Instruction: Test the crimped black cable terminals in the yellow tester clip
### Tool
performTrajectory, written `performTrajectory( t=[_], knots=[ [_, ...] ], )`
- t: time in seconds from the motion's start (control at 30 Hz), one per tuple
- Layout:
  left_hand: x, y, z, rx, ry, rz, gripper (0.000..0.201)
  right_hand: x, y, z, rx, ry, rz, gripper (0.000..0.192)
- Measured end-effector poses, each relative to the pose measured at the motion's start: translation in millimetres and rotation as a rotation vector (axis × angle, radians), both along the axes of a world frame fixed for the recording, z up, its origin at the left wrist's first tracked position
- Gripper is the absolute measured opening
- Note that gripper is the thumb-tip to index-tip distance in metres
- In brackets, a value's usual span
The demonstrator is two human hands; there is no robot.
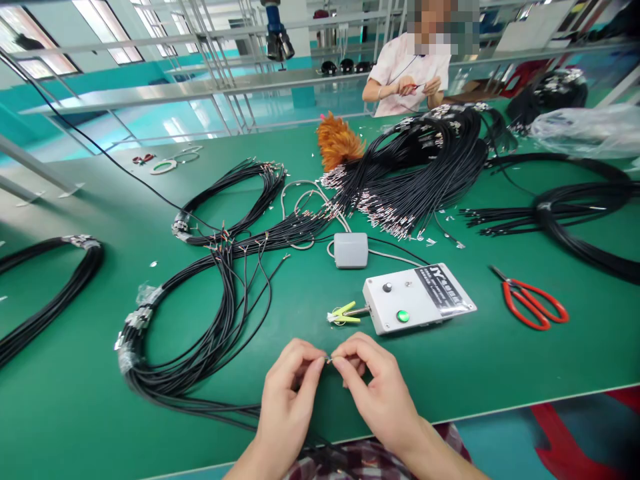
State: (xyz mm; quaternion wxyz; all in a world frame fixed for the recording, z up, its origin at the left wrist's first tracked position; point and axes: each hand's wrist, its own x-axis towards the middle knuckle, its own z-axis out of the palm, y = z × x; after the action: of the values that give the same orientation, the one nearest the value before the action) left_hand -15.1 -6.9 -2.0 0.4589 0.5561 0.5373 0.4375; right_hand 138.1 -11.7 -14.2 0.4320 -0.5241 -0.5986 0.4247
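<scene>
My left hand (289, 393) and my right hand (373, 383) meet fingertip to fingertip above the near edge of the green table (75, 413). Between the pinched fingers sits a tiny metal wire end (329, 360), held from both sides. A black cable (220, 408) runs from my left hand toward the big looped bundle of black wires (200, 347) at my left. Just beyond my hands lies a white control box (417, 297) with a green lit button and a yellow-green clip (343, 313) at its left end.
Red-handled scissors (533, 303) lie at the right. A small grey box (351, 250) sits mid-table. More black wire bundles (415, 173) with metal terminals, an orange feather duster (337, 143), and a plastic bag (585, 130) lie farther back. A co-worker (413, 73) sits across the table handling wires.
</scene>
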Motion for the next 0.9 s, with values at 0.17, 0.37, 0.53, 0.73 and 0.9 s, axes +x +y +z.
performTrajectory(
  t=[0.17,0.37,0.53,0.73,0.9],
  knots=[
    [3.1,5.5,0.6,-0.1,-0.04,0.029,0.014,18.4,-2.5,2.2,0.322,-0.388,-0.047,0.015],
    [1.4,8.1,-0.1,0.026,0.126,-0.094,0.017,13.7,11.1,12.9,0.627,-0.769,0.067,0.019],
    [-3.4,16.8,1.0,0.13,0.26,-0.113,0.018,31.0,29.8,19.1,0.709,-0.854,0.086,0.02],
    [-4.6,40.7,-1.5,0.043,0.236,-0.055,0.016,33.8,61.4,19.8,0.573,-1.171,0.111,0.015],
    [-1.5,52.0,-3.8,0.035,0.232,-0.055,0.017,27.4,73.7,17.2,0.526,-1.218,0.154,0.014]
  ],
)
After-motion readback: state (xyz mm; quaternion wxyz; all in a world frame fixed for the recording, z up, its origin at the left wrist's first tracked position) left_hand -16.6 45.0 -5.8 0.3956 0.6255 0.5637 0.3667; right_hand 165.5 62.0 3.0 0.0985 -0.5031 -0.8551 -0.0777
